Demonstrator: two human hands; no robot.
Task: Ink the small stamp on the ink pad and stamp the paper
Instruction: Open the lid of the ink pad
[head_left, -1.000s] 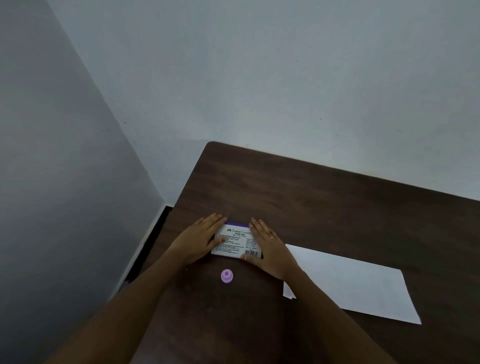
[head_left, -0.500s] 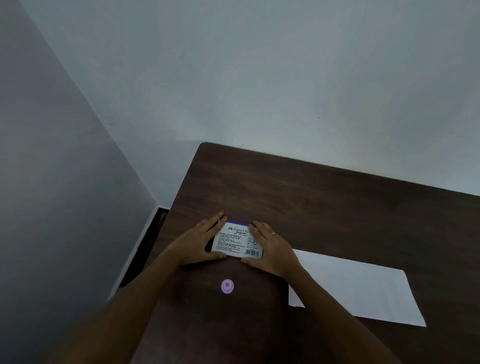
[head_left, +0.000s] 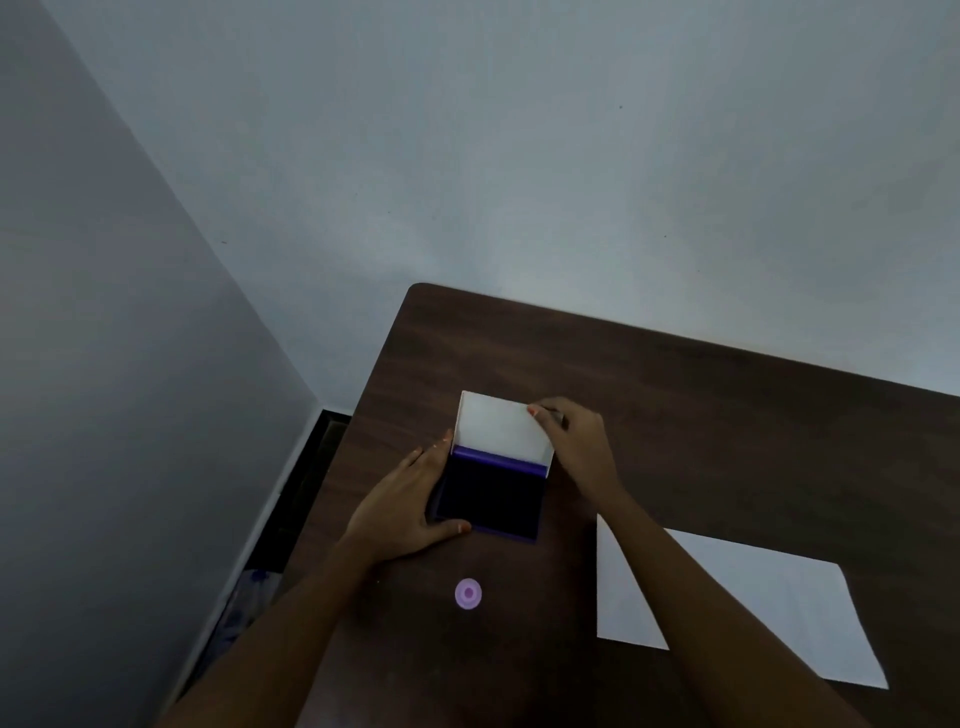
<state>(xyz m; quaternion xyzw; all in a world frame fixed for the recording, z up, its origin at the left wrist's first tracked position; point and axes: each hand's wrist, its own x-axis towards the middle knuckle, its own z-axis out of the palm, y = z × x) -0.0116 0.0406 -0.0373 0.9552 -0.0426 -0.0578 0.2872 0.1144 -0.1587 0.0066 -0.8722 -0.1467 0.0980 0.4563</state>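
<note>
The ink pad (head_left: 491, 496) lies open on the dark wooden table (head_left: 675, 415), showing its dark purple pad. Its white lid (head_left: 498, 426) stands raised at the far side. My left hand (head_left: 405, 506) grips the case's left and near edge. My right hand (head_left: 579, 447) holds the lid's right edge with the fingertips. The small round lilac stamp (head_left: 468, 593) stands on the table just nearer to me than the pad, apart from both hands. A white sheet of paper (head_left: 753, 608) lies to the right, partly hidden by my right forearm.
The table's left edge runs close to a grey wall (head_left: 130, 415), with a dark gap (head_left: 291, 519) down to the floor between them. A pale wall rises behind the table's far edge.
The ink pad was shut under both hands, label up. Now its lid is swung up and back by my right hand, while my left hand holds the base.
</note>
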